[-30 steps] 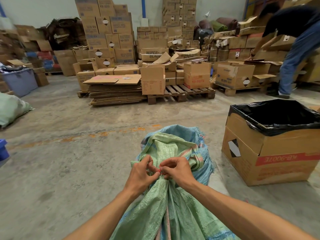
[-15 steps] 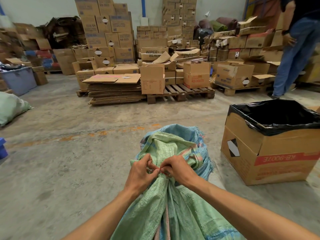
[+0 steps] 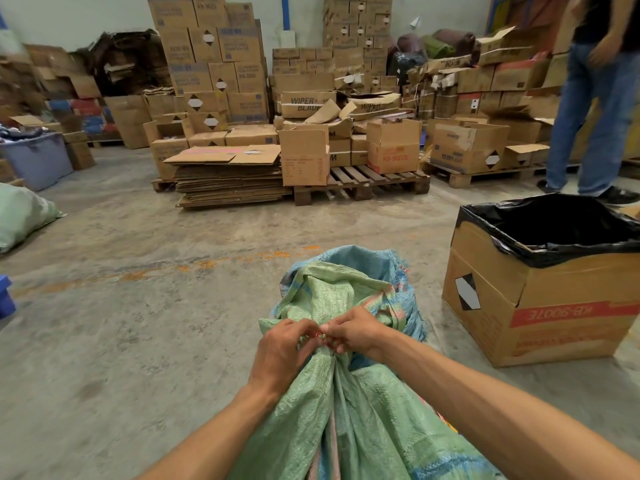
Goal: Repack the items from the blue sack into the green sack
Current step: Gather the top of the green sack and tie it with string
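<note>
Head view: the fingers (image 3: 304, 329) of the left hand (image 3: 282, 351) are curled and meet those of the right hand (image 3: 353, 332) at a small red tie (image 3: 320, 336), both hands pinching it where the green sack (image 3: 360, 424) is gathered into a tight neck. Which fingers hold the tie itself cannot be told. Below the neck the green sack bulges full toward the camera; above it the loose mouth fans out in folds. Just behind and partly around that mouth lies the blue sack (image 3: 363, 256), crumpled on the concrete floor (image 3: 138, 323). Both forearms reach in from the bottom edge. To the right, near the sacks, stands a cardboard box (image 3: 540, 317) lined with a black bag (image 3: 554, 233). Farther back, stacked cartons (image 3: 214, 64) and a wooden pallet (image 3: 367, 181); a person in jeans (image 3: 595, 109) stands at far right.
</note>
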Motion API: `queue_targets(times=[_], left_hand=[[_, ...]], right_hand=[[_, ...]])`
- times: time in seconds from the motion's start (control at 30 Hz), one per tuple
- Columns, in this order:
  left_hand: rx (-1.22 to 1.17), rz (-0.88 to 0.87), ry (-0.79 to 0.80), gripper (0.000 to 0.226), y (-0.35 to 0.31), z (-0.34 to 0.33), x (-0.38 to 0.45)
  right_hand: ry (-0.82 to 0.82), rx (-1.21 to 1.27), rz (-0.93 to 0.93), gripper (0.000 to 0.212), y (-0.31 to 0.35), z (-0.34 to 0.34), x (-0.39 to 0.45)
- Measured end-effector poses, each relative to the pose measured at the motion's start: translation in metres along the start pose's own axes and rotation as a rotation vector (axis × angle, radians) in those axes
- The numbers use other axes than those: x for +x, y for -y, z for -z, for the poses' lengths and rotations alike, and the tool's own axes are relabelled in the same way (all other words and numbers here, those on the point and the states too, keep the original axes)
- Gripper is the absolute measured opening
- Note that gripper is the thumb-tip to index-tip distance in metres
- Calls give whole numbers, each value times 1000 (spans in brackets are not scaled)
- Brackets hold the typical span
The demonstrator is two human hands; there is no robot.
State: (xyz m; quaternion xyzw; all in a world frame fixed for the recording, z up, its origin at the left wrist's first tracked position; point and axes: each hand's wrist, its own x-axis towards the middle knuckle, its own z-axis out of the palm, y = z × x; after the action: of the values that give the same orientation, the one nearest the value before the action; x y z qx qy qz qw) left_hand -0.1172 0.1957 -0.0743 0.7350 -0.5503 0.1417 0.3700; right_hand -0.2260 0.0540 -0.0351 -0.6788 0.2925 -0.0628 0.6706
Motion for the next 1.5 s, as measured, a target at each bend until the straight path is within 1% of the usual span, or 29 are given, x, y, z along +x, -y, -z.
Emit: queue_targets(times=[0.13, 0.23, 0.47, 0.57, 0.63, 0.77, 0.83, 0.9, 1.1, 1.27, 1.4, 1.5], left_hand=[[65, -60, -11, 17, 0, 0, 0], [83, -85, -2, 15, -1, 0, 0], [58, -67, 16, 5, -2, 2, 4], [16, -57, 68, 8, 4, 3, 6], [-17, -57, 138, 10, 9, 6, 6], [-29, -64, 250, 13, 16, 11, 2], [-30, -38, 263, 11, 15, 12, 2], [-16, 4, 267, 11, 11, 12, 3], [-26, 204, 290, 13, 6, 11, 5], [-110, 397, 280, 18, 8, 9, 5], [-139, 427, 305, 23, 12, 9, 4], [-161, 424, 318, 20, 16, 10, 4]], right_hand=[[-19, 68, -38, 13, -2, 0, 1], [-27, 98, -57, 17, -3, -1, 0], [-72, 117, -61, 20, -6, -2, 1], [-92, 123, -66, 20, -8, -3, 0], [-117, 110, -64, 19, -9, -1, 0], [-156, -82, -7, 14, -12, 2, -2], [-186, -176, 30, 8, -13, 0, -3], [-205, -225, 50, 6, -13, -4, -4], [-261, -202, -20, 12, -16, -6, -2], [-343, -300, 29, 7, -13, -9, -7], [-346, -434, 70, 7, -11, -9, -9], [-350, -494, 101, 7, -13, -8, -10]])
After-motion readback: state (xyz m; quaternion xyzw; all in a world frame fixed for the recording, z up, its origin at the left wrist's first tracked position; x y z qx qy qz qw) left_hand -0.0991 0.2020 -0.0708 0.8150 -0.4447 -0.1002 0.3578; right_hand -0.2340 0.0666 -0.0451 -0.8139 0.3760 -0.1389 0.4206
